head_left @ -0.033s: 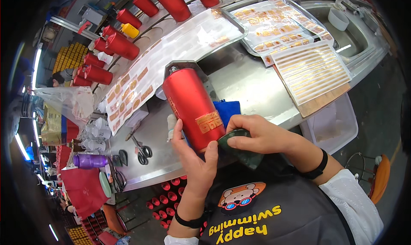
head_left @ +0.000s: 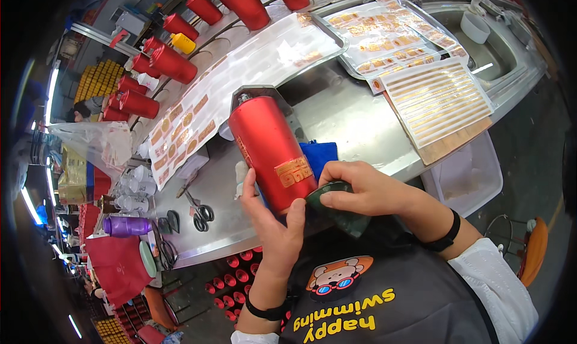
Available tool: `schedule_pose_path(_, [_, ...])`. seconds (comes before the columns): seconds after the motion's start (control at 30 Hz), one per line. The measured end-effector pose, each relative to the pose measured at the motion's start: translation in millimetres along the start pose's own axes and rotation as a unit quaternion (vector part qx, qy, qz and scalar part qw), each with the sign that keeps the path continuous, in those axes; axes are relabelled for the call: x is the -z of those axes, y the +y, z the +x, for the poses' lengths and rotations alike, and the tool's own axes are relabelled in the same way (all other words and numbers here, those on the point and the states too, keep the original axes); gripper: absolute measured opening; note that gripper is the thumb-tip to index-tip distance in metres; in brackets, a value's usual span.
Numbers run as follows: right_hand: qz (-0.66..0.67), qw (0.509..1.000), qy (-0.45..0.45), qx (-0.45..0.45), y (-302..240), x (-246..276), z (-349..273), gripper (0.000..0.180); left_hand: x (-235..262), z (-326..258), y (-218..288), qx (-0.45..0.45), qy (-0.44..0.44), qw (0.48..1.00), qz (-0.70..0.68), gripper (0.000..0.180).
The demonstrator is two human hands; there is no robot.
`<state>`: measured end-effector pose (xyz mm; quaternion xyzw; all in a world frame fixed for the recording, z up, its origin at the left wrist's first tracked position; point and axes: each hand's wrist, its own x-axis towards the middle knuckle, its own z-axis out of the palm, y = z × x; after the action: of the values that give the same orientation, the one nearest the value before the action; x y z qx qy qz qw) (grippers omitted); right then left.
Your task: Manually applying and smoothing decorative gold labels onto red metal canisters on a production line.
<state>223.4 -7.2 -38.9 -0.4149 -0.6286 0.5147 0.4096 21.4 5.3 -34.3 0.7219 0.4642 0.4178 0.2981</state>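
A large red bottle [head_left: 270, 142] lies tilted in front of me, its neck pointing away and its base toward me. Near the base it bears a gold decal [head_left: 294, 171], and more gold shows along its left side. My left hand [head_left: 275, 224] grips the base end, thumb and fingers against it. In my right hand [head_left: 363, 189] is a flat, dark green scraper [head_left: 345, 215], whose edge is at the bottle's base beside the decal. Behind the bottle's upper end stands a grey metal holder [head_left: 277, 98]. A blue cloth [head_left: 321, 157] lies under and beside the bottle.
Sheets of gold decals [head_left: 186, 133] cover the far left of the steel table [head_left: 360, 124]. A striped gold sheet [head_left: 439, 100] rests on a board at right, near the sink [head_left: 502, 58]. Scissors [head_left: 201, 216] lie at left. Red bottles [head_left: 171, 64] line the back.
The decal's pattern on the held bottle looks slightly different, as if the bottle has turned a little. Several red bottles at the back have shifted slightly right. My hands have hardly moved.
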Motion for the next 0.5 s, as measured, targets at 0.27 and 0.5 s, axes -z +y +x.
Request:
schedule_pose_path(0.27, [0.014,0.999,0.015,-0.040,1,8,-6,0.025,20,-26,-10,-0.255,0.036,0.947,0.190,0.018])
schedule_pose_path(0.5, [0.140,0.989,0.038,-0.030,2,9,-7,0.019,21,-11,1,-0.330,-0.005,0.908,0.257,0.025])
